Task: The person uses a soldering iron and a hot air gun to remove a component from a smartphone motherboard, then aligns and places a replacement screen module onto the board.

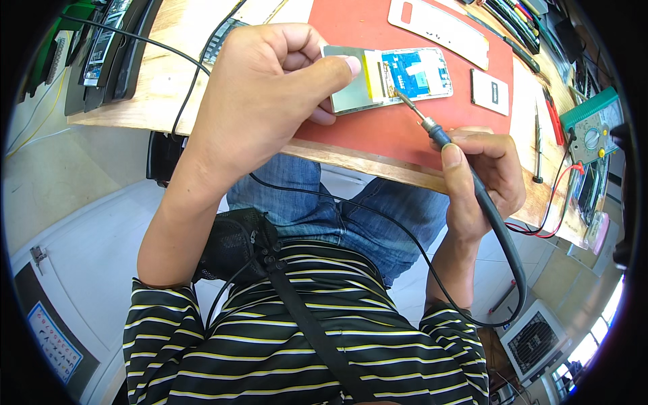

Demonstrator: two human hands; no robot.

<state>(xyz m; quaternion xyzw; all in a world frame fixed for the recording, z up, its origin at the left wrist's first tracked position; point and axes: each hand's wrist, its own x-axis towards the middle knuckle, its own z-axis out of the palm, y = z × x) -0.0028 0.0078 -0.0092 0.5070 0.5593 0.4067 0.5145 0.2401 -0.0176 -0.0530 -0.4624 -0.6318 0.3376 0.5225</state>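
Observation:
My left hand pinches a grey flat panel, seemingly a phone screen seen from behind, between thumb and fingers. A ribbon with yellow tape runs along the panel's right edge. Beside it lies an opened phone body with a blue circuit board on the red mat. In my right hand is a soldering iron, its fingers closed round the dark handle. The iron's metal tip reaches the ribbon's end at the board's near edge; whether it touches is too small to tell.
Right of the phone lies a white and black battery; behind is a pale flat plate. A screwdriver, red-handled tool and multimeter with leads lie at right. The iron's black cable loops across my lap.

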